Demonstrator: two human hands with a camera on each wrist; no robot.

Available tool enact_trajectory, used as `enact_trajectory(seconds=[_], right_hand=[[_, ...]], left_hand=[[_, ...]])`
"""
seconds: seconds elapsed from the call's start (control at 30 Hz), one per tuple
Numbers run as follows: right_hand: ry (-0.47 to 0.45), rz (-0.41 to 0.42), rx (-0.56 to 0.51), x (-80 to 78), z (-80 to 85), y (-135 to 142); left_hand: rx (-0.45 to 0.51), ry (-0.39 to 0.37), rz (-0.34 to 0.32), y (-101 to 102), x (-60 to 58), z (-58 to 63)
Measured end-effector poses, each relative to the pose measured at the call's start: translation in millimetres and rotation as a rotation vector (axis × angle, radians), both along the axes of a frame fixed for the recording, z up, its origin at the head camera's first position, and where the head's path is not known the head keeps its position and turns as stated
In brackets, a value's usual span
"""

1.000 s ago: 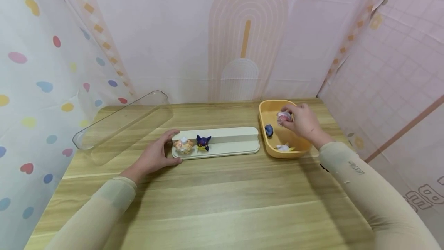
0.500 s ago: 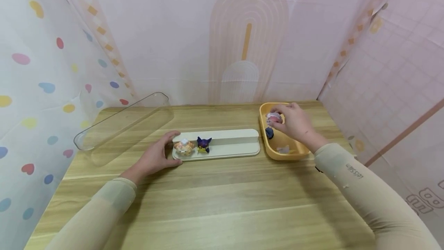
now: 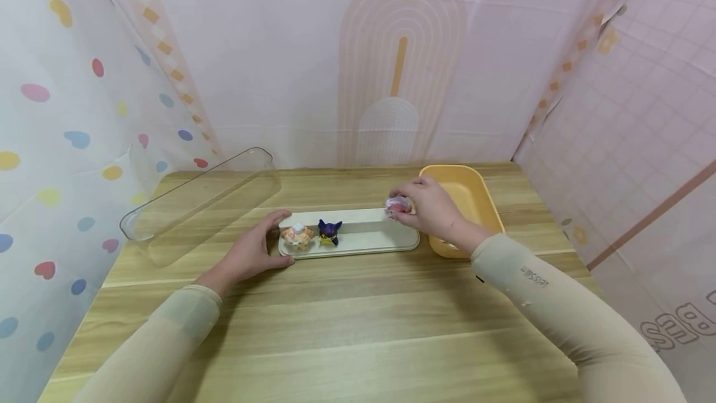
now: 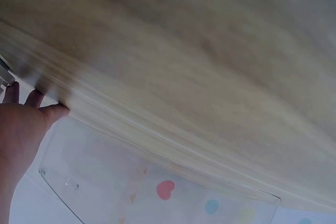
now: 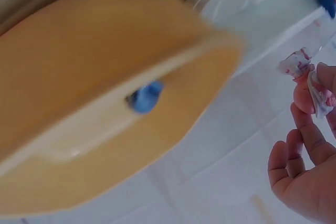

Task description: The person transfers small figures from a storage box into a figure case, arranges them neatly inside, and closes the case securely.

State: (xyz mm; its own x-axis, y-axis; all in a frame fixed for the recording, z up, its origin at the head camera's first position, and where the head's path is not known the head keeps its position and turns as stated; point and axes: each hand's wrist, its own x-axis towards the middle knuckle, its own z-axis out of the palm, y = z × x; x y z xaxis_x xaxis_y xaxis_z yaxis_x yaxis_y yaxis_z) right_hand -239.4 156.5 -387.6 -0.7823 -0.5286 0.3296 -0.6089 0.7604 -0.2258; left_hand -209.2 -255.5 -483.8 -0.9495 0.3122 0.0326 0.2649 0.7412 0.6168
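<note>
A white two-step display base (image 3: 363,242) lies lengthwise on the table. My left hand (image 3: 253,252) grips its left end, fingers at the back corner and thumb at the front. Two small figurines stand on the lower step by that hand: an orange one with a white top (image 3: 298,237) and a purple-and-yellow one with pointed ears (image 3: 329,232). Over the base's right part, my right hand (image 3: 433,205) pinches a pink-and-white figurine (image 5: 304,94) between thumb and fingers. In the left wrist view the base is mostly cut off at the edge.
Right of the base stands a yellow tub (image 3: 475,194), partly behind my right forearm. A blue figurine (image 5: 145,98) lies inside it. At the back left a clear plastic cover (image 3: 209,204) lies slantwise on the wooden table (image 3: 335,328). Printed curtains (image 3: 279,67) hang behind.
My right hand has carried the pink-and-white figurine leftward from over the yellow tub to the right part of the display base. The left hand keeps its grip.
</note>
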Motion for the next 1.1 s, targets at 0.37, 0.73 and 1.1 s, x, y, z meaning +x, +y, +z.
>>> enact_trajectory(seconds=[0.37, 0.73, 1.1], right_hand=[[-0.130, 0.056, 0.080, 7.4, -12.7, -44.4], [-0.090, 0.128, 0.084, 8.0, -31.8, -63.3], [-0.078, 0.093, 0.130, 11.5, -37.1, -69.6]], left_hand=[[0.006, -0.003, -0.012, 2.8, -1.6, 0.7], [0.006, 0.005, -0.013, 4.8, -0.8, -0.1], [0.015, 0.014, -0.014, 4.5, -0.7, -1.5]])
